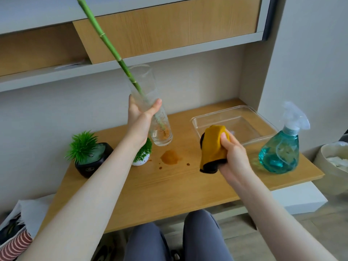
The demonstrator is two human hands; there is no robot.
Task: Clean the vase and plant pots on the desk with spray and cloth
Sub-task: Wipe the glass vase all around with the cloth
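The glass vase (150, 110), bamboo stalk (105, 40) inside, is lifted tilted off the desk (169, 189), the left hand (140, 119) wrapped round its middle. Right of that grip, well apart, the right hand (232, 153) clutches the yellow cloth (213, 146); the spray bottle (280, 151) stands farther right. Wiping the vase seems at hand: next, bring cloth to glass.

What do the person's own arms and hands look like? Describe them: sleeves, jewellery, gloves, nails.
Both forearms are bare up to the frame edge; no sleeve shows. The left hand and the right hand wear no gloves, and no ring, watch or bracelet is visible. The nails that show are short and look unpainted. No markings are seen on either arm.
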